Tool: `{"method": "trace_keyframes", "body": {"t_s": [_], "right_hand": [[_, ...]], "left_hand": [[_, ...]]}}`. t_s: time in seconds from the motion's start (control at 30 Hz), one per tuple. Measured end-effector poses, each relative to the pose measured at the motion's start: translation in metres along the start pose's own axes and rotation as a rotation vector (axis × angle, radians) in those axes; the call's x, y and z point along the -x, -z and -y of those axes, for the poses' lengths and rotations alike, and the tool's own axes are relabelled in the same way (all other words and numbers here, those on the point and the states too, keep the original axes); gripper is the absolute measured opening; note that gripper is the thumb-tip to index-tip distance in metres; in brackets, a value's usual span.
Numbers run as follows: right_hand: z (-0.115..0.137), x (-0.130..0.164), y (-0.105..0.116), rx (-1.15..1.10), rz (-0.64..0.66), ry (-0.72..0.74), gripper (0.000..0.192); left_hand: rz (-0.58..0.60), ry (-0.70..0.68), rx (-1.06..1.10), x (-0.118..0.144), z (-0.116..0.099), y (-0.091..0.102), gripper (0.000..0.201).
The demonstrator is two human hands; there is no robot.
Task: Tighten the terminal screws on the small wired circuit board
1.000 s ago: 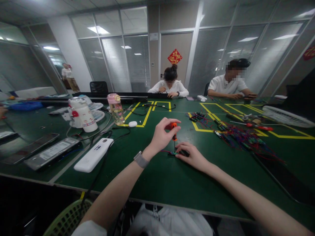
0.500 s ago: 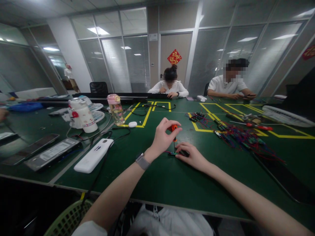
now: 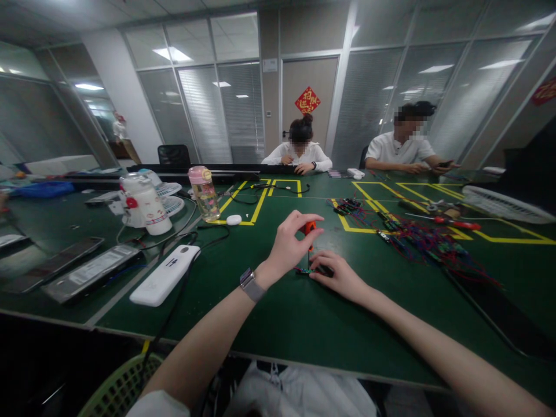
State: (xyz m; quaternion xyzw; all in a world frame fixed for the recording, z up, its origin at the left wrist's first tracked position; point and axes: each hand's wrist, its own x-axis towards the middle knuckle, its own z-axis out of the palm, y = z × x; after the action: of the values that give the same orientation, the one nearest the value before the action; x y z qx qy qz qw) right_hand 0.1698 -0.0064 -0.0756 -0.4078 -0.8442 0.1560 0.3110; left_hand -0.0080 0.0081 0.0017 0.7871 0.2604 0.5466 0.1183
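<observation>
My left hand (image 3: pixel 292 240) is closed around the orange-and-black handle of a small screwdriver (image 3: pixel 311 228), held upright with its shaft pointing down. The shaft meets a small green circuit board (image 3: pixel 304 271) lying on the table, with thin red and dark wires at its left end. My right hand (image 3: pixel 336 275) rests on the table and pinches the right end of this board between thumb and fingers. A dark part shows under the right fingers; its kind is hidden.
A heap of wired circuit boards (image 3: pixel 428 240) lies at the right, near a red-handled screwdriver (image 3: pixel 458 224). At the left are a white power bank (image 3: pixel 165 275), a white bottle (image 3: pixel 147 202) and a pink-lidded bottle (image 3: pixel 204 194). Two people sit across the green table (image 3: pixel 269 324).
My left hand and the screwdriver handle have shifted slightly to the right, so the shaft stands straighter. My right hand stays on the board. The seated person at right has moved a hand slightly.
</observation>
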Motion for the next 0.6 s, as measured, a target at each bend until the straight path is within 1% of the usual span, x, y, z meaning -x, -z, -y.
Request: {"method": "trace_keyframes", "body": {"t_s": [0.07,0.17,0.23,0.3,0.4,0.47,0.53,0.6], "right_hand": [[-0.0001,0.0001,-0.0001,0.001,-0.003,0.002,0.008],[0.001,0.0,0.0006,0.001,0.001,-0.005,0.008],[0.0019,-0.0001,0.0012,0.0,0.007,-0.009,0.009],[0.0027,-0.0002,0.0017,-0.003,0.009,-0.01,0.009],[0.0035,-0.0003,0.0021,-0.006,0.009,-0.01,0.008],[0.0037,-0.0004,0.002,-0.006,0.003,-0.007,0.007],[0.0036,-0.0005,0.0016,-0.004,-0.008,-0.004,0.006],[0.0032,-0.0007,0.0012,-0.002,-0.013,-0.004,0.006]], "left_hand": [[0.005,0.011,0.012,-0.0003,-0.0001,0.0007,0.021],[0.037,0.03,0.107,0.0004,0.0004,0.0008,0.028],[0.036,0.032,0.151,0.0009,0.0004,0.0004,0.03],[0.01,0.028,0.13,0.0009,-0.0003,0.0001,0.027],[-0.064,0.015,0.021,0.0004,-0.0026,0.0007,0.014],[-0.092,0.007,-0.015,0.0,-0.0042,0.0017,0.008],[-0.076,0.009,0.003,-0.0001,-0.0049,0.0026,0.01],[-0.036,0.016,0.05,0.0005,-0.0042,0.0029,0.017]]}}
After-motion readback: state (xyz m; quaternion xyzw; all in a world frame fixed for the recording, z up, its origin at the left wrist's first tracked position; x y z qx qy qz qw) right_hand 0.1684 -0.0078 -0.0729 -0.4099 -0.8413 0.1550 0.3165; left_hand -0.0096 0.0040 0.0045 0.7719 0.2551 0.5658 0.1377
